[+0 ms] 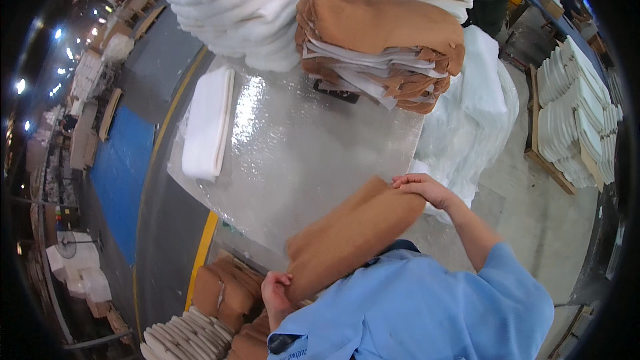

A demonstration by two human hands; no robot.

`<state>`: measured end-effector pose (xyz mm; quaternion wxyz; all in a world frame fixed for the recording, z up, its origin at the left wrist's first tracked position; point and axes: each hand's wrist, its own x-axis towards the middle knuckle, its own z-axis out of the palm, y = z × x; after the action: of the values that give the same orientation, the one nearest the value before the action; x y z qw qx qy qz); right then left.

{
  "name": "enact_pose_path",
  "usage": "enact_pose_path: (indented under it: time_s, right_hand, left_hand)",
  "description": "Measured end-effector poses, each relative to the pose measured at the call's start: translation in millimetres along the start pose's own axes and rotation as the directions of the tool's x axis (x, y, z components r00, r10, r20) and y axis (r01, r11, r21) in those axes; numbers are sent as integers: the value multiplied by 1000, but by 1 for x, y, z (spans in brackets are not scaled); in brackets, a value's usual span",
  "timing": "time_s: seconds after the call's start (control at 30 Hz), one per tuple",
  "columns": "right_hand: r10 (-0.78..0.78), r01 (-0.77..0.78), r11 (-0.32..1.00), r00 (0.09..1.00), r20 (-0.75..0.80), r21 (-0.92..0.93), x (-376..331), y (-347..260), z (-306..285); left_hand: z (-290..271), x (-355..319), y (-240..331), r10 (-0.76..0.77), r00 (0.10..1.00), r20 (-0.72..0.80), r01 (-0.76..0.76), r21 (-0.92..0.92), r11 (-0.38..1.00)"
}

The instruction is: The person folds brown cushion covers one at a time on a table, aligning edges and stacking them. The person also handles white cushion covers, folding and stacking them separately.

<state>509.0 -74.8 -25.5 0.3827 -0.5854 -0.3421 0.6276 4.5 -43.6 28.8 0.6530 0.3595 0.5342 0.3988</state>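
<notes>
A long brown fabric piece [357, 230], with a crease along its length, is held slantwise in front of my body, over the near edge of the table. My left hand [277, 297] is closed on its lower left end. At its upper right end my right hand [425, 189] grips the edge, fingers curled over the top. On the far side of the table stands a stack of brown fabric pieces [380, 23] with white layers showing between them. A folded white padding sheet [208, 123] lies on the table's left side.
Plastic film covers the shiny table [300, 153]. White padding stacks [233, 7] rise at the back. More brown pieces [227, 290] and white pads [187, 337] lie low on the left. White pads [573, 117] fill a pallet at right, and a person in dark clothing [490, 0] stands beyond.
</notes>
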Motion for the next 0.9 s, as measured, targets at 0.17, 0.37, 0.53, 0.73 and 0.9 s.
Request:
enact_pose_path:
  time_s: [0.17, 0.37, 0.53, 0.73, 0.9]
  right_hand:
    - [228, -188, 614, 972, -56, -767, 61, -46, 6]
    - [176, -14, 559, 979, 102, -829, 95, -62, 54]
    - [259, -274, 941, 961, -96, -199, 77, -54, 51]
    - [467, -395, 774, 884, -26, 495, 85, -39, 64]
    - [555, -468, 755, 829, -69, 459, 108, -58, 81]
  left_hand:
    - [22, 73, 20, -382, 891, 247, 92, 724, 683]
    - [140, 160, 0, -258, 777, 574, -491, 809, 322]
    - [178, 173, -14, -477, 703, 528, -406, 848, 341]
    - [155, 166, 13, -440, 774, 455, -307, 878, 368]
    - [97, 157, 1, -299, 917, 265, -199, 952, 232]
